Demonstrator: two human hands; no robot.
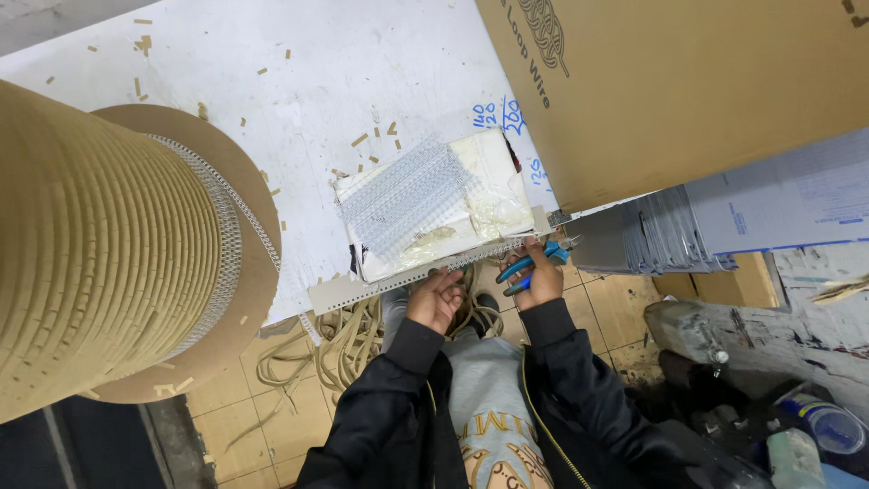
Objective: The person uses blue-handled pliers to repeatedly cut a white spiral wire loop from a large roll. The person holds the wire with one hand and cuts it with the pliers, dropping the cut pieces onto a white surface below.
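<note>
1. Right hand: closed round the blue handles of a pair of cutting pliers, the jaws pointing toward the right end of the wire strip at the bench edge, presumably so the tool met the strip where it ran out.
2. Left hand: fingers curled up against the underside of the table edge, pinching or steadying the wire strip; the exact grip could not be told. The hold looked meant to keep the strip flat against the edge rail.
3. Wire strip: a length of looped binding wire lying along the grey edge rail of the white table, between the two hands.
4. Cut lengths: a batch of pale wire combs stacked on a white tray just behind the rail, within easy reach.
5. Large spool: cardboard flanges, wound with tan paper-backed wire, at left; it hid much of the table on that side.
6. Cardboard box: at upper right, overhanging the table corner and crowding the right hand.
7. Grey stacked sheets: beneath the box, right of the pliers.
8. Tan paper scraps: scattered over the table; loose tan coils lay on the tiled floor below.
</note>
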